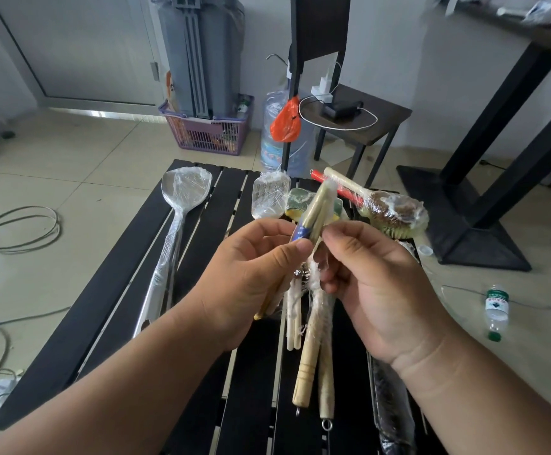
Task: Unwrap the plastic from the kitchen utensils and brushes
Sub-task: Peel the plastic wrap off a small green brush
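Cream-coloured wooden sticks bundled in clear plastic film (316, 211), with a blue band near their lower part, are held up above the black slatted counter (110, 290) between both hands. The left hand (251, 274) has its fingers and thumb curled round the bundle at the blue band, and the right hand (375, 287) pinches twisted, whitish film just beside it, the fingers bent inward. Below the hands, two pale wooden handles with metal eyelets (307, 366) lie on the counter, film gathered loosely at their upper ends. At the counter's left lies a long metal spatula wrapped in clear plastic (182, 198), its blade glossy and wrinkled under the wrap. Near the far edge lie a film-wrapped clear rectangular item (270, 195) and a wrapped round bristle brush with a pale handle (392, 211), with a red stick (336, 188) beside it.
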